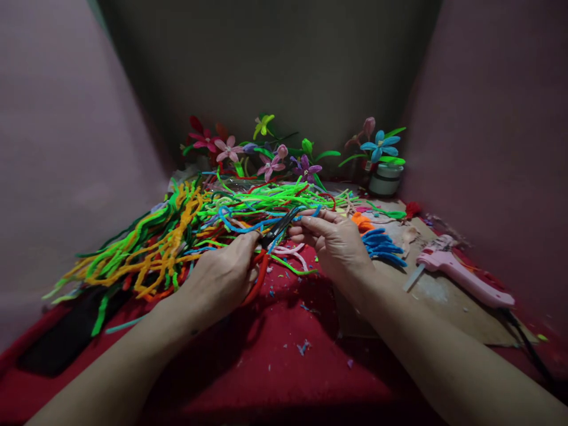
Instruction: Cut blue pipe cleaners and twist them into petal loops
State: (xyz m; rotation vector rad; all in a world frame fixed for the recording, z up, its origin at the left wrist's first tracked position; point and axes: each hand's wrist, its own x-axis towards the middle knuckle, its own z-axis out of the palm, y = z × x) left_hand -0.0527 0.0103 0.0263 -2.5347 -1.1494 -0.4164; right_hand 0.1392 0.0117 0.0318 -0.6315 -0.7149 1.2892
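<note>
My left hand (226, 269) is closed around the red handles of a pair of scissors (279, 228), whose dark blades point up and to the right. The blades lie against a blue pipe cleaner (314, 214) pinched between the thumb and fingers of my right hand (339, 242). Another length of blue pipe cleaner loops out to the left behind the blades. A heap of green pipe cleaners (275, 198) lies just beyond my hands. Beside my right hand is a bundle of folded blue pipe-cleaner pieces (382, 247).
A pink glue gun (470, 278) rests on a cardboard sheet (444, 316) at right. Yellow-orange pipe cleaners (177, 236) pile up at left, near a black flat object (57, 343). Pipe-cleaner flowers (270, 165) and a pale jar (386, 179) stand behind. Scraps dot the red tabletop (284, 355).
</note>
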